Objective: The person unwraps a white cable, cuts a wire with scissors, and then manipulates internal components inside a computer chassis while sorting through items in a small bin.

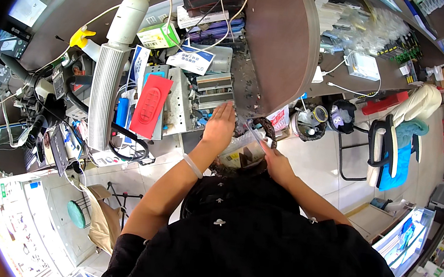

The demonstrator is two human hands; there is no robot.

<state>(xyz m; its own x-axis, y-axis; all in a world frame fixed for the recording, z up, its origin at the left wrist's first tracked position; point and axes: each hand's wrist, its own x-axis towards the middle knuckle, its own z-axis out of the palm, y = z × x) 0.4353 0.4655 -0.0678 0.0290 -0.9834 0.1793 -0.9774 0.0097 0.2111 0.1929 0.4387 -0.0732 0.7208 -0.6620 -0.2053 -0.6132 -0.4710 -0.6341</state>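
Note:
My left hand [220,124] lies flat with its fingers stretched out, at the desk's front edge beside a grey slotted tray [214,91] and small scraps. A white band circles that wrist. My right hand [278,165] is closed on one end of a thin, pale, see-through strip [256,133], which slants up and left toward the desk edge. What exactly the strip is cannot be made out. Below and between both hands stands a dark woven basket [265,124] with plastic wrappings and paper inside. Dark crumbs and chips [247,90] are strewn over the brown desk surface.
Left of my left hand are a red mat [151,106] and a white perforated box [178,103]. A ribbed extraction hose [107,95] hangs over the desk. A round-ended brown partition [282,41] rises at the right, near a bin with cans [312,118] and a chair [390,152].

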